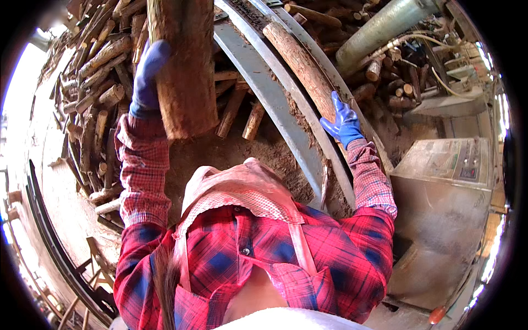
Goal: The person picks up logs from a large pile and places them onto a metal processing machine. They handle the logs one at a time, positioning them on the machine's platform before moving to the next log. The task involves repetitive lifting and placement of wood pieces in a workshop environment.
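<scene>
Both my hands wear blue gloves. My left hand [147, 80] presses along the left side of a thick brown log [186, 71] held up on end at the upper left, its fingers partly hidden against the wood. A longer, thinner barked log [300, 60] lies along a curved-looking metal trough [275, 69] that runs away from me. My right hand [345, 124], thumb and fingers spread, rests at the near end of that thinner log. Bits of loose bark lie in the trough.
A large heap of cut logs [91, 99] stands at the left, with more logs [399, 91] at the far right. A grey metal pipe [379, 36] slants in at the upper right, near a pale hose [423, 37]. A dusty metal cabinet [434, 220] with a panel stands at my right.
</scene>
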A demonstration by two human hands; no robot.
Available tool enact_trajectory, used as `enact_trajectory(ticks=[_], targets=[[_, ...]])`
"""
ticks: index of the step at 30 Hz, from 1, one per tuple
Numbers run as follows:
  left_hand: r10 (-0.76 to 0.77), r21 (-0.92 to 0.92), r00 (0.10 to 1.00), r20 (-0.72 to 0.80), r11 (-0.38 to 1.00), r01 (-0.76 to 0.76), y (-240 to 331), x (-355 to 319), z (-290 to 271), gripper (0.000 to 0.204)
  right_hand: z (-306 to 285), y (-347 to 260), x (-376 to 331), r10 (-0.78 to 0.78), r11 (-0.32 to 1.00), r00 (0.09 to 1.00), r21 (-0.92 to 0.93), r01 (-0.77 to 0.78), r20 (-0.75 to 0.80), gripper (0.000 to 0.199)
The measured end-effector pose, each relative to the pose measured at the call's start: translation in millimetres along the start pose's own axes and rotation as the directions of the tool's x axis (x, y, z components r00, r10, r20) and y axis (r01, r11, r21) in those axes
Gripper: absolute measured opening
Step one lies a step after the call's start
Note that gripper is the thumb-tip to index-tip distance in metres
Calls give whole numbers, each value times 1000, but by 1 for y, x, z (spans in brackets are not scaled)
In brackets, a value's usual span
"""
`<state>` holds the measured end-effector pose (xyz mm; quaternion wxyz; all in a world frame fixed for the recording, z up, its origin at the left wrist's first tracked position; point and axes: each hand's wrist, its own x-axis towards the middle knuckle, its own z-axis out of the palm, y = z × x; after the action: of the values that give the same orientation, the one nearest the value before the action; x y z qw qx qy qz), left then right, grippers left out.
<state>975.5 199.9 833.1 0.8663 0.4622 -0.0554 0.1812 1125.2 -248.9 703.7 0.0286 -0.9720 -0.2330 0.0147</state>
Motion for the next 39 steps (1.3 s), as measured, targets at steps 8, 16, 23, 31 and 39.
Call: enact_trajectory(ticks=[8, 16, 23, 31, 39], targets=[[35, 538, 898, 439, 790, -294, -88, 17, 37, 91, 6, -51, -40, -72, 967, 792, 152, 204, -607, 82], [-598, 734, 759, 257, 632, 248, -198, -57, 24, 115, 34, -187, -14, 552, -244, 831, 966, 86, 65, 60], [-416, 146, 839, 350, 909, 390, -160, -23, -23, 75, -30, -233, 25, 169, -118, 961, 964, 240, -219, 92], [-324, 24, 944, 65, 946, 323, -113, 34, -8, 51, -1, -245, 53, -39, -82, 982, 980, 183, -187, 117], [286, 671, 957, 41, 702, -238, -47, 67, -3, 89, -113, -157, 265, -29, 590, 874, 698, 406, -484, 113]])
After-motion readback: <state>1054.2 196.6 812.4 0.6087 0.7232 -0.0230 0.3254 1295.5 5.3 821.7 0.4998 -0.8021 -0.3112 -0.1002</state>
